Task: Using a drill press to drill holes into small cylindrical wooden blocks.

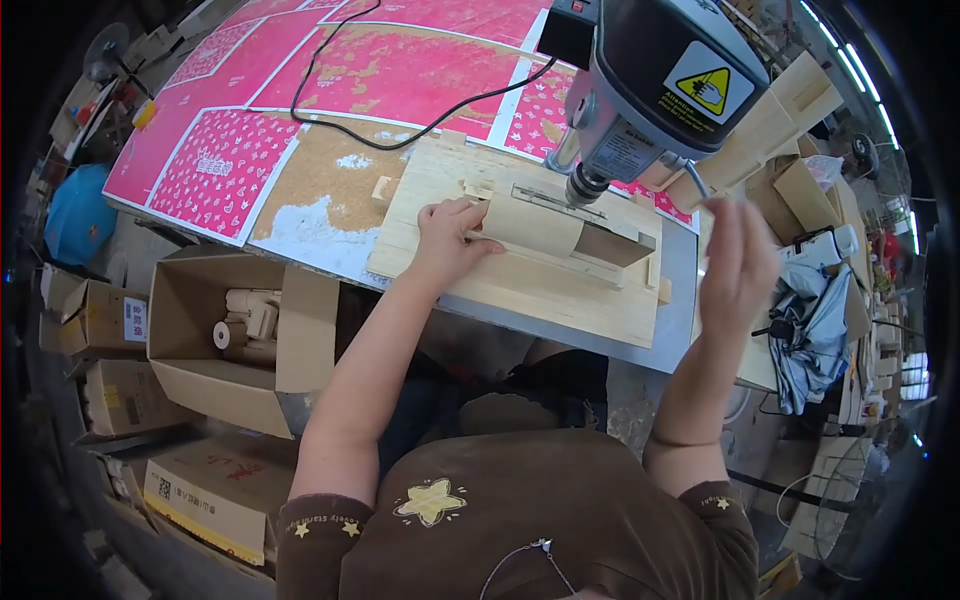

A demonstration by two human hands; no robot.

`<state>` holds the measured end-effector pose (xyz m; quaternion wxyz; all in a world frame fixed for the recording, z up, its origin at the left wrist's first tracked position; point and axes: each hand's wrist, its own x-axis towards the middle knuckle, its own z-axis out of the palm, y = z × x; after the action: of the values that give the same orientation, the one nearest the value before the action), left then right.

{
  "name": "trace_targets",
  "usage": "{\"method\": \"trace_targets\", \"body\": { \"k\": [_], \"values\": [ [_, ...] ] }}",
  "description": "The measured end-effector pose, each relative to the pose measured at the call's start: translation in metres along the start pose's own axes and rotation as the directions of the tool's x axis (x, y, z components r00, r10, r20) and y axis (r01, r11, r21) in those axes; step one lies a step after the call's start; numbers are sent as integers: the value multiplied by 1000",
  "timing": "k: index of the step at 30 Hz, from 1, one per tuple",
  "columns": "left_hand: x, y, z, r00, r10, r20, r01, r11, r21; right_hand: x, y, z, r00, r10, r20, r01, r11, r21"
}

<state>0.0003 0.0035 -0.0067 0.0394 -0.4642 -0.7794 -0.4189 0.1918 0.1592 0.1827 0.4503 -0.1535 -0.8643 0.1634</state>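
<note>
My left hand (455, 240) grips the left end of a pale wooden piece (530, 225), thumb in front and fingers curled over the top. The piece has a smooth, light face and a darker right end. It rests in a jig on a flat plywood board (520, 290). A metal strip with slots (560, 203) runs along its back edge. Above it hangs the chuck of a drill press (587, 185); the bit's tip is hard to make out. My right hand (738, 260) is raised beside the drill press's metal lever (697, 178), its fingers smeared by motion.
Pink printed sheeting (400, 70) dusted with sawdust covers the table, with a black cable (330, 120) across it. An open cardboard box (225, 375) of wooden parts stands at left. Wooden boards (795, 100) and grey cloth (805, 330) are at right.
</note>
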Motion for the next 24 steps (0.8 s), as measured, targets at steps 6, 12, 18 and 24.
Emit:
{"method": "trace_targets", "body": {
  "k": [6,12,18,24],
  "values": [
    [0,1,-5,999,-33,18,32,999,22,-60,33,54,998,56,2,-56,994,92],
    [1,-6,0,999,-34,29,34,999,-12,-58,41,58,994,-88,-58,91,994,60],
    [-2,9,-1,999,-52,4,52,998,20,25,1,8,984,18,-177,3,994,114],
    [7,29,35,999,43,-10,-42,996,77,129,89,23,976,-18,-218,-33,973,-229]
  ]
}}
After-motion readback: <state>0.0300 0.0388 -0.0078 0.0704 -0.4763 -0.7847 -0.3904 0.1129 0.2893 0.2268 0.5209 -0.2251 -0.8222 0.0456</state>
